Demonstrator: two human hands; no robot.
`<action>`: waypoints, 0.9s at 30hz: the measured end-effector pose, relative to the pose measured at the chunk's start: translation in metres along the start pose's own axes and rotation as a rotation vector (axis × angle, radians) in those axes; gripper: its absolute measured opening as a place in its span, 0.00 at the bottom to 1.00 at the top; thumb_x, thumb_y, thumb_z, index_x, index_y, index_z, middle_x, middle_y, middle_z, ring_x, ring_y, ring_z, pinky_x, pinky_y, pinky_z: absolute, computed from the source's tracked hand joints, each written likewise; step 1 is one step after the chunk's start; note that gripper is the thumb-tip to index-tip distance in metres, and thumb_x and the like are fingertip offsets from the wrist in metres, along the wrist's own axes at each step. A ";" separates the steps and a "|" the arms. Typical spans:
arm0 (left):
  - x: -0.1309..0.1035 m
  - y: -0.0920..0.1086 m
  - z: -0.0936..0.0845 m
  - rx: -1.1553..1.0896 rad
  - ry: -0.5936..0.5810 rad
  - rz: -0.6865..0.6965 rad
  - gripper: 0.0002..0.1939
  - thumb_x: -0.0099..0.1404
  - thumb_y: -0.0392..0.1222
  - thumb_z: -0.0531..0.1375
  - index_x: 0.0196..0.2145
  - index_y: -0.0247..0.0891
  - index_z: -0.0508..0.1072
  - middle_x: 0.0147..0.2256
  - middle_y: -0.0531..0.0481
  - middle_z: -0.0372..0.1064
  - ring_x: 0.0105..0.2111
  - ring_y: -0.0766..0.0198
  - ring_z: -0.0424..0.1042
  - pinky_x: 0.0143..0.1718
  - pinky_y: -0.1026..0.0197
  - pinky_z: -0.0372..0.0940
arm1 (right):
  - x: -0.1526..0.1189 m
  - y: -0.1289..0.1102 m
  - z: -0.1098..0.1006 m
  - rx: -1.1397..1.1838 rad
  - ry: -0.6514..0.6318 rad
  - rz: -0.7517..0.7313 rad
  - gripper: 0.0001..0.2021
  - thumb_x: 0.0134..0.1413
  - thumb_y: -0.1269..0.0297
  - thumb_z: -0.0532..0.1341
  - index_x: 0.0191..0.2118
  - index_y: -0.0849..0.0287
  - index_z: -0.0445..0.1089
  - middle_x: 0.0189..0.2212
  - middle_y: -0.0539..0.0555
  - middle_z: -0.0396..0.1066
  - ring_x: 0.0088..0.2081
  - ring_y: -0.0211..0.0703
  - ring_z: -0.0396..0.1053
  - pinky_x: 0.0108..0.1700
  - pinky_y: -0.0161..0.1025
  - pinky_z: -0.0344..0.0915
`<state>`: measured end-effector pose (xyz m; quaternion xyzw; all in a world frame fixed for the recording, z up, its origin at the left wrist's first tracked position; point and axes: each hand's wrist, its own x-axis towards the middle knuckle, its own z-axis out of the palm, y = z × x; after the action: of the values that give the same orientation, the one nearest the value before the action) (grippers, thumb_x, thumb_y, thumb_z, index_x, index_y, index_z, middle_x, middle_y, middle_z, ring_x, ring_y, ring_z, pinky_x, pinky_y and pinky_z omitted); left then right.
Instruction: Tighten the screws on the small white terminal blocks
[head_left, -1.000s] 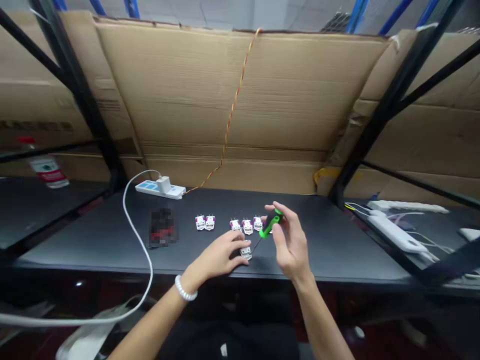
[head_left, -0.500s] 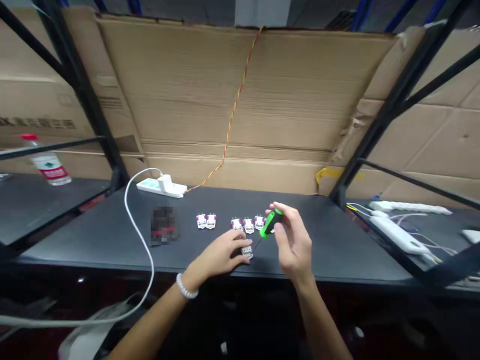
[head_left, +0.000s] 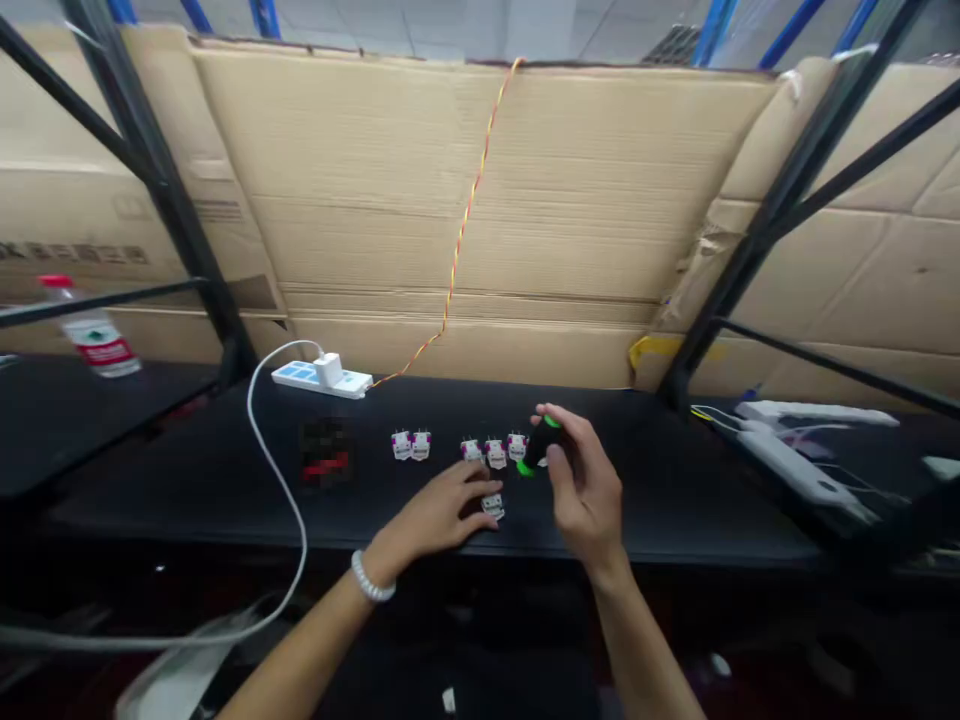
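Screwdriver [head_left: 543, 446], black, green-ended, tilted, white part [head_left: 493, 506]

White and magenta on a black tabletop [head_left: 712, 500]
Small plugs [head_left: 421, 446] pair white with magenta; the screwdriver [head_left: 543, 442] is black and green; the twisted cord [head_left: 469, 205] is striped red and yellow.

Matt black surface [head_left: 712, 500], smooth, before brown cardboard [head_left: 450, 200].
I see faintly ribbed, creased paper board, a glossy white plastic power strip [head_left: 347, 384], a clear plastic bottle [head_left: 100, 342] and dark, smooth shelf posts [head_left: 180, 215] that look like metal.
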<state>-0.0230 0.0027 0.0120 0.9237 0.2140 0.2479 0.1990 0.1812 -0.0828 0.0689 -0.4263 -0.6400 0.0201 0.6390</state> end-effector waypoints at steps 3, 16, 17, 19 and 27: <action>0.000 -0.002 0.001 -0.006 0.000 0.010 0.21 0.71 0.47 0.69 0.60 0.41 0.78 0.54 0.41 0.74 0.55 0.50 0.74 0.61 0.48 0.71 | 0.002 -0.002 0.000 -0.084 0.028 -0.029 0.19 0.69 0.64 0.62 0.63 0.51 0.70 0.59 0.61 0.70 0.59 0.56 0.71 0.57 0.54 0.74; 0.000 -0.002 0.002 0.008 0.012 0.017 0.21 0.71 0.47 0.70 0.59 0.42 0.79 0.53 0.42 0.74 0.54 0.51 0.74 0.60 0.50 0.71 | -0.001 0.003 0.003 0.004 -0.008 -0.005 0.19 0.73 0.67 0.56 0.65 0.51 0.68 0.59 0.60 0.73 0.57 0.53 0.74 0.59 0.54 0.71; 0.000 -0.001 0.001 0.005 0.013 0.014 0.20 0.71 0.47 0.69 0.59 0.42 0.79 0.53 0.42 0.74 0.54 0.51 0.74 0.60 0.50 0.71 | 0.000 0.002 0.003 -0.011 0.014 -0.022 0.18 0.71 0.66 0.59 0.63 0.51 0.68 0.58 0.61 0.72 0.57 0.53 0.74 0.58 0.54 0.72; 0.000 0.000 0.001 0.000 0.010 0.014 0.20 0.72 0.48 0.69 0.58 0.42 0.79 0.53 0.42 0.74 0.54 0.51 0.74 0.60 0.50 0.71 | 0.001 0.001 0.004 -0.086 0.076 -0.061 0.18 0.66 0.64 0.66 0.60 0.52 0.71 0.56 0.61 0.69 0.55 0.53 0.72 0.54 0.52 0.74; 0.000 0.001 0.000 0.006 0.006 0.013 0.21 0.71 0.47 0.70 0.59 0.40 0.79 0.53 0.41 0.74 0.55 0.50 0.74 0.60 0.49 0.71 | -0.001 0.004 0.004 -0.091 0.064 -0.029 0.17 0.70 0.66 0.60 0.61 0.53 0.71 0.56 0.61 0.72 0.55 0.52 0.74 0.55 0.52 0.74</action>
<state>-0.0224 0.0024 0.0121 0.9250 0.2093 0.2512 0.1937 0.1793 -0.0785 0.0655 -0.4460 -0.6255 -0.0322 0.6394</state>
